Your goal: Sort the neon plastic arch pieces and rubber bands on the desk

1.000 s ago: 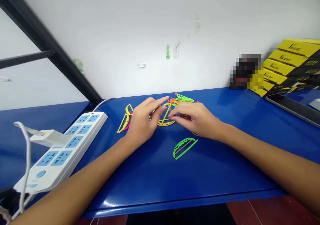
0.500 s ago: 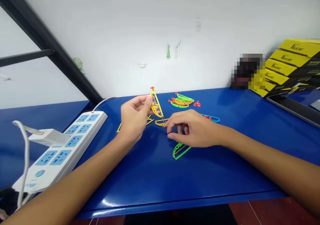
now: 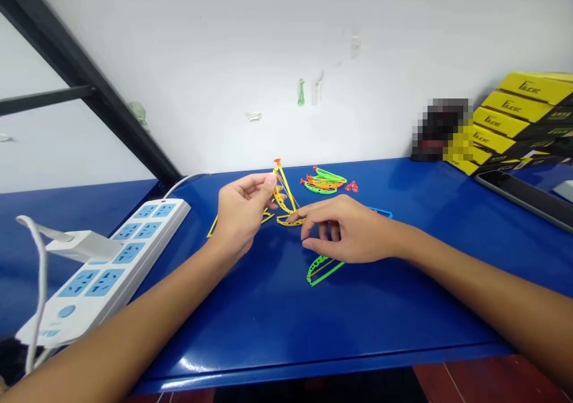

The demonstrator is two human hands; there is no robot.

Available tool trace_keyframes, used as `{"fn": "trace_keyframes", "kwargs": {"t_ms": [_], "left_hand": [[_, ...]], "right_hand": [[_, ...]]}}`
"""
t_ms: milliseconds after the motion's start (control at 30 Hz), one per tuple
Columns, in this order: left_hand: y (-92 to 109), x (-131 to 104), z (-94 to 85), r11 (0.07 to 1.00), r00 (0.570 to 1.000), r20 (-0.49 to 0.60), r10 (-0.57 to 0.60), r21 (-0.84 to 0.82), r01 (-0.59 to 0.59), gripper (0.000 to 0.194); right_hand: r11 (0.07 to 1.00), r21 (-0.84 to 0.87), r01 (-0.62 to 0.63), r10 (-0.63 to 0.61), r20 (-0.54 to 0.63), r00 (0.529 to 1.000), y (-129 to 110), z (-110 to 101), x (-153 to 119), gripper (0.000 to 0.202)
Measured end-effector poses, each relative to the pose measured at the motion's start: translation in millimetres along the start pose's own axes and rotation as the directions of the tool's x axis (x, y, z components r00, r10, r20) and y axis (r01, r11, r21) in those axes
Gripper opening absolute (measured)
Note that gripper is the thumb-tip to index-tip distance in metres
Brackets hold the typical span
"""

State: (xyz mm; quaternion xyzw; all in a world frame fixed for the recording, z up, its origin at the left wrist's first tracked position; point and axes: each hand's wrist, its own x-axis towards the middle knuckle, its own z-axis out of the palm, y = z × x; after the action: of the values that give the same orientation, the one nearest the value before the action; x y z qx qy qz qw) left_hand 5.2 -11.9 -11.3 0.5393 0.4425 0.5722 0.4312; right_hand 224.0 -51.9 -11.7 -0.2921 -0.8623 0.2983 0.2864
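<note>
My left hand (image 3: 244, 209) pinches a small yellow toy bow (image 3: 281, 199) between thumb and fingers, above the blue table. A yellow toy arrow (image 3: 287, 185) with an orange suction-cup tip slants across the bow, tip up. My right hand (image 3: 342, 230) is at the arrow's lower end, its index finger stretched toward the arrow and string; thumb and index stand apart. Whether the fingertip touches the string I cannot tell. Another yellow bow (image 3: 286, 221) lies beneath that fingertip. A green bow (image 3: 320, 268) lies partly hidden below my right hand.
Green and orange bows (image 3: 324, 182) lie in a pile toward the wall, beside small red pieces (image 3: 352, 187). A blue bow (image 3: 382, 212) is partly behind my right hand. A white power strip (image 3: 107, 265) stands left; yellow boxes (image 3: 514, 107) and a phone-like dark slab (image 3: 528, 197) are right.
The string stretched down to my right fingers is no longer drawn out as far. The arrow has tilted away from the bow. Both hands have barely shifted.
</note>
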Motion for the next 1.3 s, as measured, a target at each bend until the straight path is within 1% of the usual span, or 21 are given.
{"fn": "trace_keyframes", "kwargs": {"t_ms": [167, 267, 367, 433, 533, 600, 667, 733, 833, 1033, 1133, 1300], "left_hand": [[1, 0, -0.1, 1.000, 1.000, 0.013, 0.007, -0.004, -0.007, 0.036], [2, 1, -1.1, 1.000, 1.000, 0.026, -0.004, -0.017, 0.004, 0.038], [1, 3, -1.9, 1.000, 0.999, 0.036, -0.018, -0.024, 0.019, 0.040], [0, 4, -2.3, 0.999, 0.999, 0.043, -0.032, -0.027, 0.033, 0.042], [-2, 6, -2.9, 0.999, 0.998, 0.051, -0.037, -0.028, 0.039, 0.045], [-3, 7, -3.2, 0.999, 0.998, 0.058, -0.031, -0.020, 0.032, 0.045], [-3, 6, -3.2, 1.000, 0.997, 0.073, -0.026, 0.002, 0.026, 0.044], [-2, 5, -2.8, 0.999, 0.995, 0.098, -0.026, 0.031, 0.023, 0.044], [0, 3, -2.2, 0.998, 0.992, 0.126, -0.011, 0.058, 0.004, 0.046], [0, 4, -3.1, 0.997, 0.992, 0.126, 0.010, 0.074, -0.020, 0.046], [-1, 4, -2.8, 0.998, 0.992, 0.130, 0.001, 0.068, -0.010, 0.045], [-1, 0, -0.3, 0.996, 0.979, 0.203, -0.028, 0.084, 0.011, 0.045]], "right_hand": [[1.000, 0.018, 0.001, -0.001, 0.009, 1.000, -1, -1, 1, 0.008], [1.000, 0.012, -0.020, 0.020, 0.002, 1.000, 1, -2, 1, 0.007], [0.998, 0.046, -0.046, 0.046, -0.007, 0.999, 2, -2, 2, 0.009], [0.995, 0.077, -0.068, 0.071, -0.025, 0.997, 0, -2, 3, 0.011], [0.981, 0.157, -0.117, 0.133, -0.096, 0.986, -2, -3, 4, 0.015], [0.944, 0.287, -0.163, 0.206, -0.127, 0.970, -3, -3, 5, 0.018], [0.882, 0.425, -0.201, 0.285, -0.142, 0.948, -3, -5, 7, 0.024], [0.841, 0.491, -0.227, 0.343, -0.160, 0.926, -3, -8, 8, 0.031], [0.845, 0.474, -0.250, 0.375, -0.191, 0.907, -4, -10, 9, 0.035], [0.857, 0.448, -0.253, 0.391, -0.246, 0.887, -3, -8, 10, 0.043], [0.851, 0.460, -0.252, 0.420, -0.310, 0.853, 1, -9, 10, 0.042], [0.877, 0.420, -0.233, 0.425, -0.452, 0.784, 7, -11, 11, 0.030]]}}
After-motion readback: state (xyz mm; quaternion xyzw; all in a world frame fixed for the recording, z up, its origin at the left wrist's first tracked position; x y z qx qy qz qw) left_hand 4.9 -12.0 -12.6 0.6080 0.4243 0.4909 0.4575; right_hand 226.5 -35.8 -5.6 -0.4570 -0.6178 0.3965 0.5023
